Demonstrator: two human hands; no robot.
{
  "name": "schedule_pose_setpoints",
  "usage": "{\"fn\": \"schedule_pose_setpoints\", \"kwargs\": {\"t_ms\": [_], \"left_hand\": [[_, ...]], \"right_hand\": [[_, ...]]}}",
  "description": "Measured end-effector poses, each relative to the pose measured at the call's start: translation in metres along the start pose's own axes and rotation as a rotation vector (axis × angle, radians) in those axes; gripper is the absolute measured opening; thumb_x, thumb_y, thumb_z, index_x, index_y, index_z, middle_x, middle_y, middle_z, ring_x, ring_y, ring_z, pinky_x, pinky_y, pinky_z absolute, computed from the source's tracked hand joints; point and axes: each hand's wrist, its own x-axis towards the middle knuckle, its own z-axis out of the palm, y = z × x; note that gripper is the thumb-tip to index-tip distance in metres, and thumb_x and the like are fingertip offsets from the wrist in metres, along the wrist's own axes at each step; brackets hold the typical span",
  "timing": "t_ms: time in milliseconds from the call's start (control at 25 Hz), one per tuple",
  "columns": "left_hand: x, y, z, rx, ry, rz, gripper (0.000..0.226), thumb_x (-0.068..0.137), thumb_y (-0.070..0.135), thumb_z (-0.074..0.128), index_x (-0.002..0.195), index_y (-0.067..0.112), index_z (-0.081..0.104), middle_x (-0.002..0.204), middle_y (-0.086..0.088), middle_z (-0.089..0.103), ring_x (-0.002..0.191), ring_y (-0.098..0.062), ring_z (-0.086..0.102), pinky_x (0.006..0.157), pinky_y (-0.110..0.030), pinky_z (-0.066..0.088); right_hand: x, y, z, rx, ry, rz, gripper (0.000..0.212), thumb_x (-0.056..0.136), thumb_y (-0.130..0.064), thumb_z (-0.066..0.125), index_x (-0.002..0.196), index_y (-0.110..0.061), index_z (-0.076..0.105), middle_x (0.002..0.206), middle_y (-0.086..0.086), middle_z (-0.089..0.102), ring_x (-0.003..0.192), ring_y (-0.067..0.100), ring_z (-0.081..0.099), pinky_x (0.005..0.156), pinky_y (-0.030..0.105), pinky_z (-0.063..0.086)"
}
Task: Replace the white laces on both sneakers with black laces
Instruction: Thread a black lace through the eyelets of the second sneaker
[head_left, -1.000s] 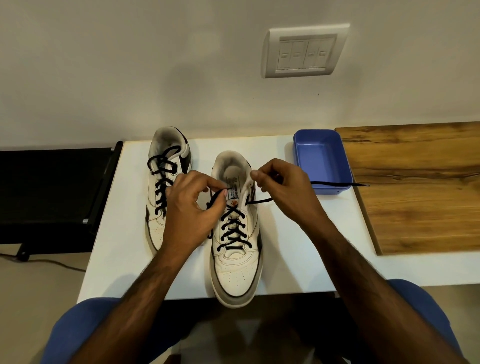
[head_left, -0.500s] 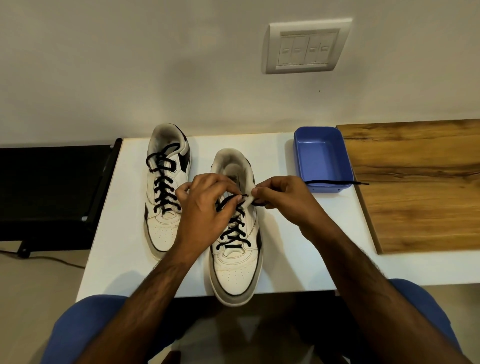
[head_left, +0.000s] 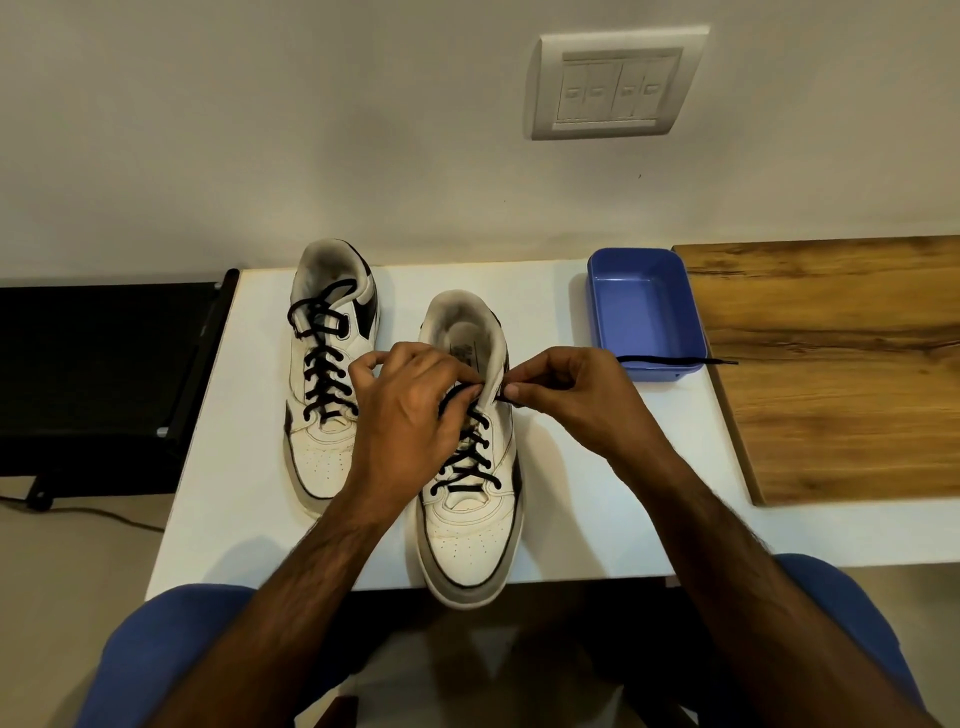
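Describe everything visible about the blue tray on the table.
The blue tray is a shallow rectangular dish with rounded corners, plastic by its look. It sits upright at the back right of the white table, against the wooden board. Nothing lies inside. A black lace end drapes across its near rim; neither hand touches it.

Home room: plain wall, switch plate (head_left: 618, 85), white table (head_left: 571, 499).

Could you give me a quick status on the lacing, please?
Left hand and right hand pinch the black lace at the near sneaker top. Far sneaker laced. Nothing in the way.
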Motion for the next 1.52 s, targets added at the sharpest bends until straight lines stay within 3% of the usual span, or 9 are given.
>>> {"fn": "schedule_pose_setpoints", "kwargs": {"t_ms": [360,520,640,800,1040,1240,1400,1520], "left_hand": [[0.003,0.005,0.003,0.021,0.001,-0.02,0.01,0.091,0.018,0.061,0.091,0.021,0.071,0.09,0.01,0.069,0.092,-0.017,0.058,0.077,-0.031,0.024],[0.005,-0.001,0.008,0.027,-0.001,0.031,0.01,0.089,0.003,0.07,0.093,0.012,0.072,0.088,0.001,0.07,0.084,-0.022,0.061,0.073,-0.034,0.039],[0.006,-0.003,0.012,-0.17,-0.013,-0.002,0.009,0.088,0.001,0.07,0.091,0.01,0.073,0.089,0.002,0.07,0.086,-0.018,0.062,0.076,-0.037,0.05],[0.005,-0.008,0.008,-0.29,-0.074,-0.042,0.01,0.087,0.009,0.071,0.094,0.015,0.075,0.095,0.008,0.071,0.095,-0.014,0.063,0.083,-0.048,0.045],[0.004,-0.005,0.005,-0.09,-0.071,-0.021,0.011,0.087,0.009,0.071,0.093,0.018,0.073,0.092,0.007,0.07,0.092,-0.017,0.061,0.08,-0.042,0.039],[-0.002,0.001,0.006,-0.22,-0.063,-0.103,0.012,0.088,0.014,0.068,0.093,0.023,0.073,0.096,0.015,0.068,0.101,-0.006,0.057,0.087,-0.038,0.03],[-0.002,-0.004,0.001,-0.198,-0.047,-0.025,0.009,0.09,0.012,0.073,0.097,0.018,0.073,0.101,0.01,0.07,0.103,-0.011,0.061,0.087,-0.04,0.037],[0.0,-0.001,0.003,-0.19,-0.015,-0.069,0.01,0.088,0.01,0.077,0.094,0.016,0.072,0.099,0.008,0.07,0.099,-0.013,0.063,0.087,-0.045,0.041]], "right_hand": [[-0.003,0.001,0.012,-0.118,0.149,-0.122,0.007,0.08,-0.017,0.084,0.084,-0.019,0.079,0.075,-0.012,0.074,0.07,-0.002,0.069,0.065,0.01,0.05],[-0.004,0.0,0.016,-0.164,0.169,-0.166,0.008,0.08,-0.021,0.084,0.086,-0.021,0.079,0.077,-0.013,0.074,0.074,-0.002,0.068,0.068,0.011,0.051],[-0.007,0.001,0.015,-0.129,0.199,-0.131,0.01,0.079,-0.021,0.085,0.088,-0.018,0.08,0.075,-0.012,0.074,0.071,-0.004,0.068,0.067,0.009,0.05],[-0.008,0.002,0.016,-0.135,0.208,-0.131,0.008,0.08,-0.023,0.084,0.086,-0.021,0.08,0.074,-0.015,0.073,0.072,-0.005,0.067,0.068,0.01,0.051],[-0.009,0.004,0.019,-0.164,0.21,-0.127,0.008,0.082,-0.028,0.082,0.088,-0.024,0.079,0.074,-0.017,0.072,0.074,-0.004,0.067,0.069,0.013,0.052],[-0.01,0.006,0.02,-0.155,0.228,-0.121,0.008,0.082,-0.029,0.081,0.088,-0.024,0.08,0.075,-0.015,0.073,0.075,-0.002,0.067,0.072,0.023,0.056],[-0.009,0.007,0.021,-0.135,0.221,-0.105,0.008,0.082,-0.031,0.082,0.087,-0.025,0.079,0.075,-0.015,0.074,0.074,-0.001,0.068,0.073,0.028,0.058],[-0.006,0.009,0.022,-0.145,0.202,-0.103,0.008,0.083,-0.03,0.081,0.088,-0.024,0.078,0.077,-0.014,0.073,0.075,-0.001,0.067,0.072,0.023,0.056]]}}
